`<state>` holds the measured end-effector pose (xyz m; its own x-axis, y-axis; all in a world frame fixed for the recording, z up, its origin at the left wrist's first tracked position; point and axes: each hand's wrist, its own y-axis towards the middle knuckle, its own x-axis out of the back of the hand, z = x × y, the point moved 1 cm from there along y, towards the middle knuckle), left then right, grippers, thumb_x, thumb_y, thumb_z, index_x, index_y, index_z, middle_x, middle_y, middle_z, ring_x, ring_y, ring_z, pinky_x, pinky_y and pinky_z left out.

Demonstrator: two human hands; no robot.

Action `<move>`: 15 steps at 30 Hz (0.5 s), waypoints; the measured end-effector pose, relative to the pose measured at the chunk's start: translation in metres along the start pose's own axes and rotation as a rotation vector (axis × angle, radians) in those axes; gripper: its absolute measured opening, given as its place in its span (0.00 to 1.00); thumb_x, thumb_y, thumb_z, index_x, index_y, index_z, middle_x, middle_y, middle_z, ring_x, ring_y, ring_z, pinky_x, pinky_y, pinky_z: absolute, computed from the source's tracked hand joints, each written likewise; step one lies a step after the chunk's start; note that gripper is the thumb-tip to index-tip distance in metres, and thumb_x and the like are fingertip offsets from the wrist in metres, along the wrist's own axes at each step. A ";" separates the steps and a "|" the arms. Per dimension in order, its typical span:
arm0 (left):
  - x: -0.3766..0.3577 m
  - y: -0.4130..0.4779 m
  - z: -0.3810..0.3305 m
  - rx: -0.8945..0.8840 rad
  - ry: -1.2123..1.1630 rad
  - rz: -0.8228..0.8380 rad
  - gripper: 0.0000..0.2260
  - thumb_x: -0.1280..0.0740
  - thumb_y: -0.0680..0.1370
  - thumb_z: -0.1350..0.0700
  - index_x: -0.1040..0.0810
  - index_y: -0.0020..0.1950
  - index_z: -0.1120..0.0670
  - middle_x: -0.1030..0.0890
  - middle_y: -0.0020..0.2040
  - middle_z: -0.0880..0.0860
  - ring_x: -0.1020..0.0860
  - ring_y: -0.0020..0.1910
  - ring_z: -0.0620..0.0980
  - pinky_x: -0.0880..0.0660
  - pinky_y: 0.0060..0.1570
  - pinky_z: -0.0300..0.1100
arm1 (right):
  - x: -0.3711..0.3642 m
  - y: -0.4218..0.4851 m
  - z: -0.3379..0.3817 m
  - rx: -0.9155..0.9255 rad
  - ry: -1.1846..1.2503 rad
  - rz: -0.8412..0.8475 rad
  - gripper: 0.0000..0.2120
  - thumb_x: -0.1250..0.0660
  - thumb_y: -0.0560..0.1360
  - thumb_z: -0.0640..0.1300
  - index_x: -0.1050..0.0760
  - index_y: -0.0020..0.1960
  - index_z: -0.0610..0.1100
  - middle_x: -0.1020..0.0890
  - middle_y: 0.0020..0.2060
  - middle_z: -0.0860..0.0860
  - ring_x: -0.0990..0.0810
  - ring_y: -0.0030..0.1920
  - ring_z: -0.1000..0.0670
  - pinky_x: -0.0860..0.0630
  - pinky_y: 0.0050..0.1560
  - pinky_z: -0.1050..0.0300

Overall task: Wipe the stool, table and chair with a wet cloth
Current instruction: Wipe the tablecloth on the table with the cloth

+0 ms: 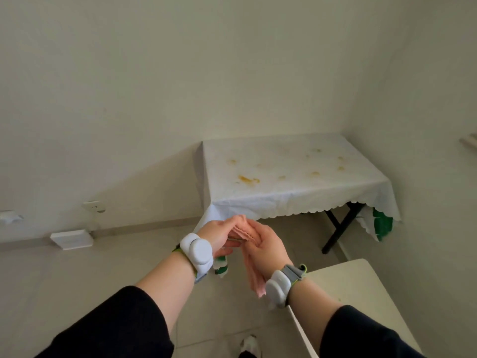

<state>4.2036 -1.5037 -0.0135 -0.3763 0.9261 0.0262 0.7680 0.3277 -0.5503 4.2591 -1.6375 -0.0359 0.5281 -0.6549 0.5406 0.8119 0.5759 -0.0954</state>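
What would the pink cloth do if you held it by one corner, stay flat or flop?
Probably flop: the pink cloth droops in soft folds below the right hand. It looks thin and light, bunching up small between that hand and the left hand. If wet, it might cling and drip, though wetness cannot be seen here.

left hand [219, 235], right hand [267, 245], both gripping cloth [254, 280]

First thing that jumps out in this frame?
The left hand and right hand hold a pink cloth between them at centre. Behind them, in the room's corner, the white-draped table is dotted with orange stains.
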 end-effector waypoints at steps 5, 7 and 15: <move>0.022 0.082 -0.036 0.065 0.021 -0.113 0.13 0.42 0.80 0.47 0.23 0.47 0.54 0.20 0.41 0.52 0.22 0.39 0.50 0.27 0.40 0.40 | 0.015 0.088 -0.020 -0.071 -0.023 0.004 0.27 0.39 0.73 0.39 0.33 0.70 0.53 0.24 0.62 0.50 0.24 0.60 0.49 0.29 0.62 0.58; 0.036 0.105 -0.041 0.069 0.042 -0.159 0.09 0.41 0.80 0.50 0.24 0.50 0.53 0.21 0.41 0.52 0.23 0.39 0.50 0.30 0.37 0.39 | 0.020 0.114 -0.025 -0.092 -0.074 0.042 0.26 0.40 0.74 0.39 0.34 0.71 0.51 0.25 0.64 0.49 0.24 0.61 0.48 0.29 0.62 0.58; 0.086 0.202 -0.034 0.190 0.133 -0.196 0.12 0.38 0.78 0.52 0.22 0.60 0.48 0.21 0.47 0.53 0.26 0.39 0.51 0.28 0.34 0.39 | 0.013 0.214 -0.032 -0.168 -0.183 0.085 0.27 0.44 0.75 0.37 0.36 0.72 0.50 0.28 0.66 0.47 0.24 0.60 0.46 0.26 0.61 0.53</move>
<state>4.3441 -1.3515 -0.0946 -0.4265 0.8693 0.2497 0.5720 0.4731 -0.6700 4.4474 -1.5382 -0.0759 0.5548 -0.4994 0.6654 0.8046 0.5257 -0.2762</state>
